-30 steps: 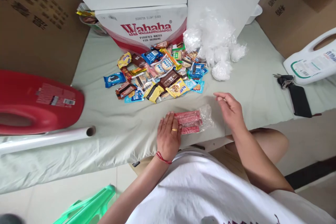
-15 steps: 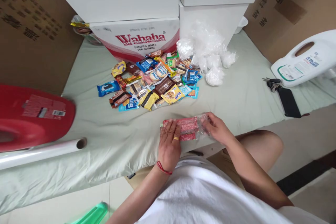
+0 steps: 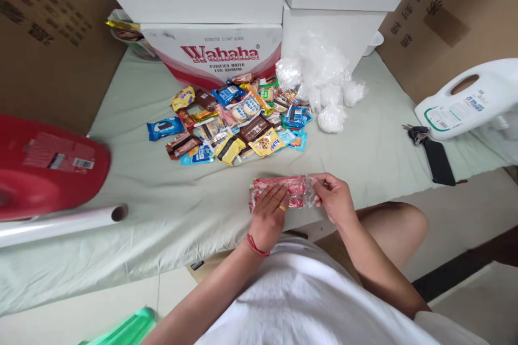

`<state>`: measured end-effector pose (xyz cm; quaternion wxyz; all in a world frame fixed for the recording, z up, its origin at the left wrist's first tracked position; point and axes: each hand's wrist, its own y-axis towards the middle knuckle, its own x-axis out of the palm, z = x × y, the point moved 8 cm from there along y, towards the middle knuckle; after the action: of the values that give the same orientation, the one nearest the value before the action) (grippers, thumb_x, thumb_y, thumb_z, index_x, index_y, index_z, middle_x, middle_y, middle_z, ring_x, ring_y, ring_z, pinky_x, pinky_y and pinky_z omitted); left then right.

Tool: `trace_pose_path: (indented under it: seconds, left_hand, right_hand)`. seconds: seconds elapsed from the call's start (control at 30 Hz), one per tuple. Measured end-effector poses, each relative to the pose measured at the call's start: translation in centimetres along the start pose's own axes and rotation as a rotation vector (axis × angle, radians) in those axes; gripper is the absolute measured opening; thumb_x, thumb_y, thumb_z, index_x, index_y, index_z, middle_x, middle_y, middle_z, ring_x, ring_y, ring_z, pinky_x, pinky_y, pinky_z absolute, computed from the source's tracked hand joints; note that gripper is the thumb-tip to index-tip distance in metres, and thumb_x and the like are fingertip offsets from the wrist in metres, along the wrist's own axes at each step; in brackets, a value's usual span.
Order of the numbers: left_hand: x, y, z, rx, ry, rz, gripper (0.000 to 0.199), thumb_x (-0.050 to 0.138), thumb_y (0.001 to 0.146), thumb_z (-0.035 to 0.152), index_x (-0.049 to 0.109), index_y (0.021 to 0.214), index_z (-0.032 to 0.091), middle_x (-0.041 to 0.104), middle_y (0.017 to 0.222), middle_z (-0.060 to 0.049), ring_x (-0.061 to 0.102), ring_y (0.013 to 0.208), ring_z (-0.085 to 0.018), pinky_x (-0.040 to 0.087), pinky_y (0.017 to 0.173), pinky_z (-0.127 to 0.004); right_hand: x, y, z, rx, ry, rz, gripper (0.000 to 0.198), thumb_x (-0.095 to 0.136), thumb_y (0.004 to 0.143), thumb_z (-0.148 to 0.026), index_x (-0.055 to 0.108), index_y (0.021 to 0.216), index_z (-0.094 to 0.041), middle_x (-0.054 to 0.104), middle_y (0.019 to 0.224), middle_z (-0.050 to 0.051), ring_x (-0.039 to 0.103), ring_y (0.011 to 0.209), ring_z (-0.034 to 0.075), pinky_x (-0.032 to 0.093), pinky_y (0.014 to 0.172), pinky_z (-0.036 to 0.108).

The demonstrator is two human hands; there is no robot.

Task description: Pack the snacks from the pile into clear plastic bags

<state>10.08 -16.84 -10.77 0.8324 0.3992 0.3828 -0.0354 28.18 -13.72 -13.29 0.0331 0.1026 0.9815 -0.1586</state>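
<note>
Several red snack packets point(image 3: 297, 185) lie side by side in a clear plastic bag point(image 3: 309, 194) near the front edge of the cloth-covered surface. My left hand point(image 3: 270, 210) rests flat over the packets, fingers stretched out. At the bag's right end, my right hand point(image 3: 334, 197) pinches the clear plastic between thumb and fingers. Beyond the hands spreads a pile of wrapped snacks point(image 3: 254, 128), in blue, yellow, brown and red wrappers. Crumpled clear plastic bags point(image 3: 324, 75) sit just right of that pile.
A white Wahaba-style printed carton point(image 3: 226, 54) and white boxes stand behind. A red jug point(image 3: 52, 167) and a plastic-film roll point(image 3: 65, 225) lie at left. At right are a white detergent bottle point(image 3: 469, 99), keys point(image 3: 418, 135) and a black phone-like object point(image 3: 439, 161).
My left hand has slid a little to the right over the packets. My right hand has drawn the bag's loose end into a tighter bunch. The view has shifted slightly.
</note>
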Motion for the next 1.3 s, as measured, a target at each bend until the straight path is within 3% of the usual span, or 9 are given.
trace_pose_path:
  seconds: [0.17, 0.3, 0.5, 0.63, 0.77, 0.87, 0.93, 1.17, 1.3]
  left_hand:
    - [0.1, 0.0, 0.2, 0.035, 0.006, -0.002, 0.042, 0.048, 0.098, 0.003, 0.062, 0.134, 0.018, 0.072, 0.131, -0.013, 0.061, 0.134, -0.023, 0.050, 0.114, -0.046]
    - [0.3, 0.4, -0.1, -0.014, -0.016, -0.051, 0.039, 0.046, 0.099, 0.006, 0.059, 0.135, 0.014, 0.070, 0.132, -0.015, 0.060, 0.134, -0.025, 0.047, 0.115, -0.048]
    - [-0.2, 0.9, 0.0, -0.085, -0.113, -0.069, 0.044, 0.047, 0.095, 0.010, 0.052, 0.139, 0.012, 0.064, 0.139, -0.020, 0.055, 0.137, -0.027, 0.038, 0.118, -0.050]
    - [0.4, 0.7, 0.8, -0.005, -0.035, -0.236, 0.053, 0.050, 0.096, 0.021, 0.050, 0.148, 0.016, 0.062, 0.146, -0.015, 0.049, 0.144, -0.031, 0.022, 0.125, -0.052]
    - [0.6, 0.5, 0.9, 0.030, -0.030, -0.396, 0.060, 0.052, 0.098, 0.036, 0.045, 0.154, 0.015, 0.052, 0.156, -0.015, 0.044, 0.148, -0.035, 0.015, 0.127, -0.054]
    - [0.9, 0.5, 0.5, 0.057, -0.016, -0.492, 0.068, 0.056, 0.098, 0.045, 0.039, 0.159, 0.017, 0.045, 0.161, -0.015, 0.040, 0.150, -0.036, 0.013, 0.128, -0.056]
    - [1.4, 0.5, -0.1, 0.062, 0.005, -0.522, 0.070, 0.059, 0.098, 0.045, 0.038, 0.160, 0.020, 0.045, 0.162, -0.014, 0.040, 0.150, -0.037, 0.014, 0.128, -0.058]
    - [2.2, 2.2, -2.5, 0.036, 0.070, -0.497, 0.054, 0.047, 0.101, 0.014, 0.049, 0.153, 0.028, 0.058, 0.152, -0.010, 0.054, 0.139, -0.032, 0.034, 0.120, -0.056]
    - [-0.5, 5.0, -4.2, -0.243, -0.201, -0.363, 0.047, 0.047, 0.102, 0.019, 0.054, 0.148, 0.024, 0.059, 0.150, -0.012, 0.056, 0.137, -0.031, 0.041, 0.116, -0.053]
  right_hand:
    - [4.9, -1.5, -4.5, -0.396, -0.653, -0.045, 0.022, 0.051, 0.096, -0.025, 0.072, 0.099, -0.019, 0.066, 0.093, 0.008, 0.065, 0.078, 0.019, 0.052, 0.070, 0.030]
    - [7.5, -1.9, -4.0, -0.350, -1.091, -0.172, 0.029, 0.041, 0.099, -0.014, 0.069, 0.107, -0.015, 0.062, 0.105, 0.014, 0.064, 0.077, 0.022, 0.052, 0.072, 0.035]
    - [8.0, -5.9, -2.6, -0.491, -1.135, -0.264, 0.057, 0.037, 0.094, -0.004, 0.048, 0.149, -0.011, 0.055, 0.141, 0.025, 0.059, 0.124, 0.037, 0.050, 0.104, 0.051]
    - [7.5, -8.2, -0.3, -0.453, -1.240, -0.454, 0.054, 0.044, 0.092, -0.006, 0.053, 0.145, -0.008, 0.041, 0.158, 0.029, 0.070, 0.106, 0.035, 0.058, 0.092, 0.050]
    - [5.6, -8.9, -0.6, -0.488, -1.089, -0.595, 0.038, 0.053, 0.096, -0.019, 0.065, 0.131, -0.014, 0.035, 0.164, 0.025, 0.073, 0.106, 0.030, 0.062, 0.087, 0.046]
    - [3.0, -8.4, -2.6, -0.559, -0.778, -0.567, 0.033, 0.050, 0.102, -0.024, 0.070, 0.128, -0.022, 0.060, 0.146, 0.015, 0.069, 0.119, 0.025, 0.058, 0.100, 0.041]
    - [0.8, -7.7, -3.3, -0.525, -0.627, -0.487, 0.030, 0.050, 0.104, -0.025, 0.072, 0.125, -0.026, 0.074, 0.124, 0.009, 0.071, 0.110, 0.020, 0.059, 0.097, 0.036]
    - [-3.1, -6.0, -3.0, -0.370, -0.447, -0.275, 0.023, 0.056, 0.102, -0.033, 0.076, 0.114, -0.028, 0.074, 0.100, 0.005, 0.068, 0.073, 0.016, 0.060, 0.072, 0.032]
    - [-3.6, -4.5, -2.0, -0.255, -0.269, -0.167, 0.026, 0.058, 0.101, -0.044, 0.075, 0.108, -0.026, 0.075, 0.101, 0.006, 0.066, 0.075, 0.017, 0.058, 0.074, 0.033]
